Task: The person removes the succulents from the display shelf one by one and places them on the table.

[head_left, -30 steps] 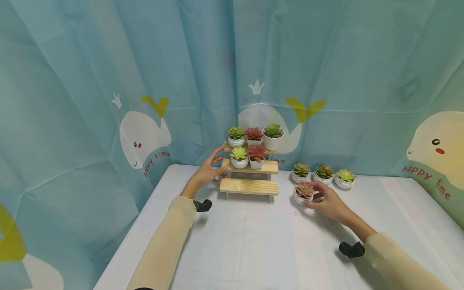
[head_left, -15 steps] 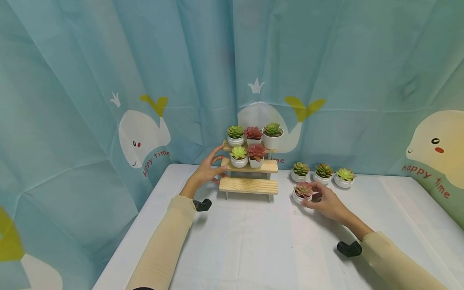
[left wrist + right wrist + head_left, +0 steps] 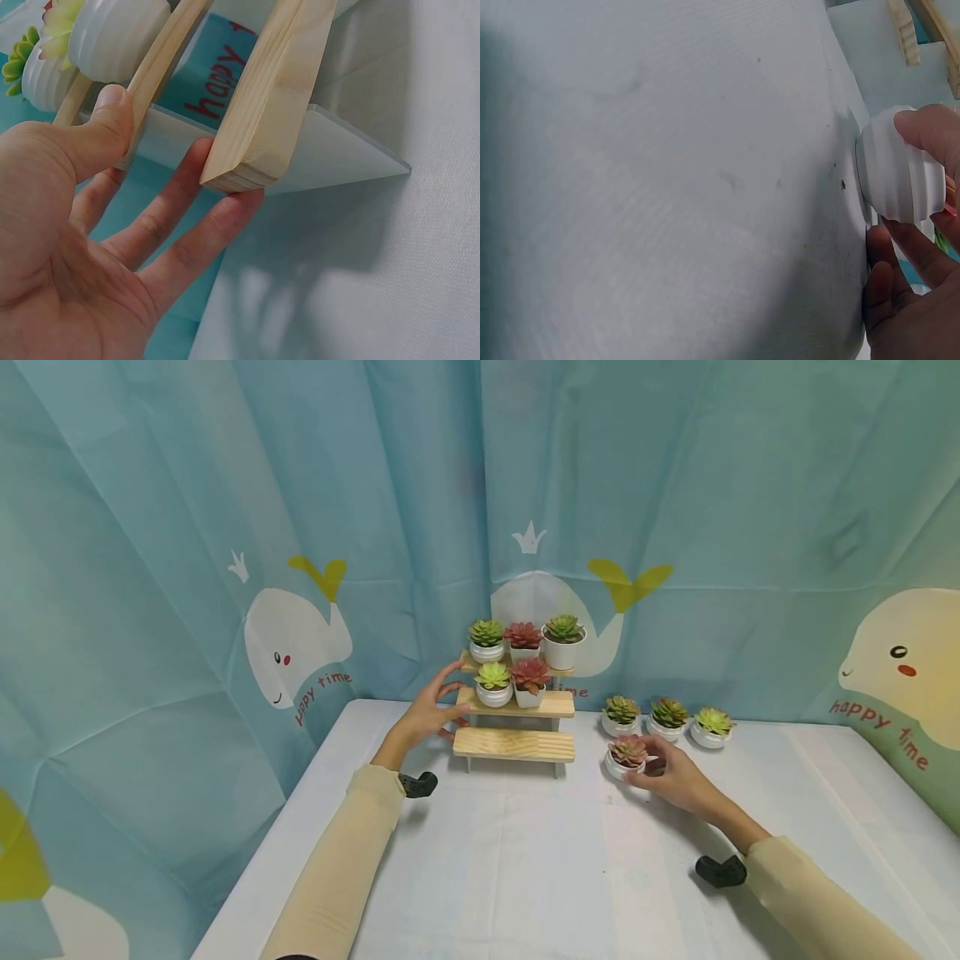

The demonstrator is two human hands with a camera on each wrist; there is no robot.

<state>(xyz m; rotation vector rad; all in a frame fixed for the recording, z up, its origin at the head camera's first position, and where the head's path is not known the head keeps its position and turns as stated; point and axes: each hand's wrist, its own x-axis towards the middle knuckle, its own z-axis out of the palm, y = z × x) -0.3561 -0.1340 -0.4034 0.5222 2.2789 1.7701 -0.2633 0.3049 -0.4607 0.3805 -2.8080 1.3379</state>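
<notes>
My right hand [image 3: 681, 778] holds a reddish potted succulent [image 3: 627, 752] low over the table, right of a three-step wooden plant stand [image 3: 514, 745]. In the right wrist view, thumb and fingers pinch its ribbed white pot [image 3: 898, 169], which stands close to the cloth. My left hand [image 3: 426, 718] is at the stand's left end with fingers spread. Seen from the left wrist, the thumb [image 3: 112, 120] touches the middle shelf's end, and fairly straight fingers touch the bottom shelf [image 3: 255, 142]. On the middle shelf sit a yellow-green succulent [image 3: 493, 683] and a red one [image 3: 530, 682].
The top shelf bears a green succulent [image 3: 487, 640], a red one [image 3: 523, 642] and a larger green one [image 3: 563, 642]. Behind my right hand stand three more potted succulents, the rightmost yellow-green [image 3: 712, 727]. A blue curtain [image 3: 420, 510] hangs behind the white-covered table [image 3: 540, 860].
</notes>
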